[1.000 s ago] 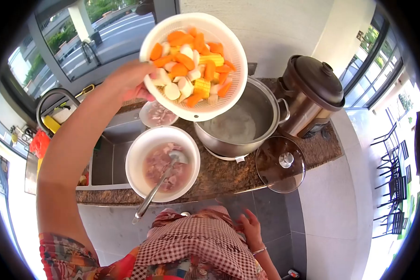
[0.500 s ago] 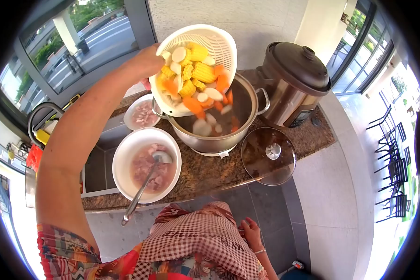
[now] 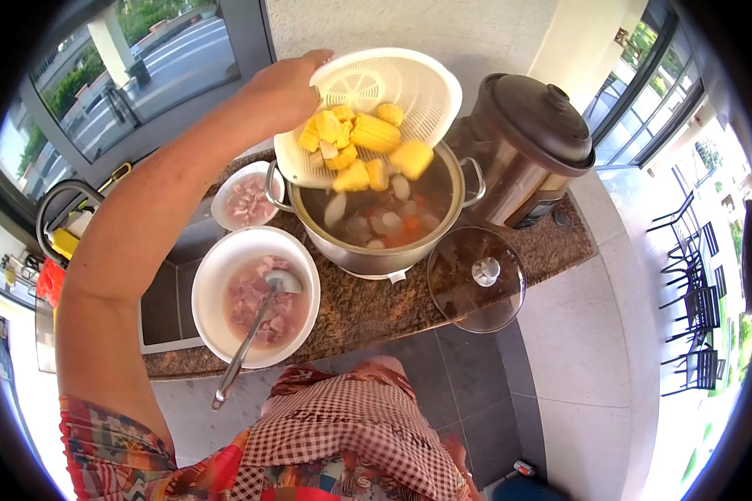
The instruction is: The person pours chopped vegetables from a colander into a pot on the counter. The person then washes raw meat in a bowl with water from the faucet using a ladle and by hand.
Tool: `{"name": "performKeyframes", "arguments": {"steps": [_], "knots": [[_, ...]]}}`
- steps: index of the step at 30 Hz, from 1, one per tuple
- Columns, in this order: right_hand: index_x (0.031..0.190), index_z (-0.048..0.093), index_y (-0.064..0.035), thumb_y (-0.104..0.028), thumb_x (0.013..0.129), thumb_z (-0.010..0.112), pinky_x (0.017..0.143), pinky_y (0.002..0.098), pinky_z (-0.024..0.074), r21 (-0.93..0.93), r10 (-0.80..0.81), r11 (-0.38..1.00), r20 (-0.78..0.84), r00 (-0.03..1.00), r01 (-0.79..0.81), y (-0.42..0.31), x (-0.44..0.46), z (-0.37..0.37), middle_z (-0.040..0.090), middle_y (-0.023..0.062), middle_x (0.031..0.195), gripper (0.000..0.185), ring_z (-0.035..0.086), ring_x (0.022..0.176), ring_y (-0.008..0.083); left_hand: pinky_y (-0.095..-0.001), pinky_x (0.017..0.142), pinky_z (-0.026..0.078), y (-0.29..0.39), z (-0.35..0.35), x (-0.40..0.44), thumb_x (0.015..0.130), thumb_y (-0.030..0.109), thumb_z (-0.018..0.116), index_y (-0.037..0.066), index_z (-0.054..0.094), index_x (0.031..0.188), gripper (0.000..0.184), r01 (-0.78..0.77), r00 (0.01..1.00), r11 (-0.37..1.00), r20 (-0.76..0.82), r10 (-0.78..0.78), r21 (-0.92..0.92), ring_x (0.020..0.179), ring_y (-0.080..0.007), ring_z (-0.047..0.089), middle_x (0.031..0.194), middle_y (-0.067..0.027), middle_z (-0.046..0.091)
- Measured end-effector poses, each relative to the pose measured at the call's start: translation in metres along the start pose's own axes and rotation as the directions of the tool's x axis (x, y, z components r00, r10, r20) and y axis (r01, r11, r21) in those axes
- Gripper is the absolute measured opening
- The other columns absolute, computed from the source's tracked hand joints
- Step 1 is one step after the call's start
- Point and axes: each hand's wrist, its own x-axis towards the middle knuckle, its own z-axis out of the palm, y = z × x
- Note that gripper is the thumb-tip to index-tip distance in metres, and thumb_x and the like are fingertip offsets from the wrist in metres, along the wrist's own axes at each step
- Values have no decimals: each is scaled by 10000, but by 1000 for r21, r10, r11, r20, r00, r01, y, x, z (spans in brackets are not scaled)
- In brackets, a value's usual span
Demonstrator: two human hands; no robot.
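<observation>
Left grip (image 3: 292,90) on tilted colander (image 3: 426,93), pot (image 3: 368,260) partly hidden, right grip (image 3: 455,453) blurred

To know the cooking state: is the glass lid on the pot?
No, the glass lid lies on the counter beside the open pot.

A kitchen is indicated by the speckled bench (image 3: 355,313), into which a sink (image 3: 167,305) is set and on which a metal pot (image 3: 363,257) and a lidded cooker (image 3: 522,154) are placed.
</observation>
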Motion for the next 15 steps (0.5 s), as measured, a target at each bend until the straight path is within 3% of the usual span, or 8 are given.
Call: {"name": "performKeyframes", "arguments": {"steps": [1,3,6,9,12,15], "knots": [[1337,652,-105,-404,924,725,737,470,611,-157,-85,984,-20,996,81,47,6,23,753,228,1056,515,760,867,377,-492,956,557,5,-4,-2,921,32,526,195,441,1548,653,18,1000,1000,-3,-17,17,1104,-423,682,1277,-264,667],[1337,654,-112,-413,930,711,746,477,607,-239,-75,968,22,997,78,73,4,45,751,232,1059,509,754,882,384,-510,1089,477,25,-21,-8,928,35,552,223,411,1568,682,52,999,997,-12,-51,54,1204,-454,622,1327,-272,637],[1335,657,-121,-426,940,690,759,487,601,-253,18,968,86,996,4,78,5,64,748,237,1062,500,745,906,395,-501,1058,507,28,-28,-11,940,22,558,236,374,1588,707,-30,992,992,-118,45,125,1210,-451,622,1388,-260,603],[1334,660,-131,-439,949,669,773,497,594,-255,73,966,130,989,-37,72,10,72,745,242,1065,493,735,929,406,-501,1123,441,46,-46,-22,996,76,471,119,306,1616,644,-84,990,990,-101,95,112,1309,-446,545,1478,-276,500],[1333,663,-141,-452,959,648,786,507,588,-256,85,966,148,985,-45,66,13,74,742,247,1069,487,726,952,416,-508,1051,486,45,-55,-33,926,3,496,110,324,1596,700,-245,952,965,-168,257,89,1225,-467,574,1397,-258,528],[1332,666,-151,-465,968,627,800,517,582,-271,85,962,157,984,-40,62,16,76,739,253,1072,483,717,976,427,-518,974,577,52,-70,-49,949,138,604,188,267,1621,754,-209,959,964,-158,235,164,1099,-525,658,1540,-299,431]]}}
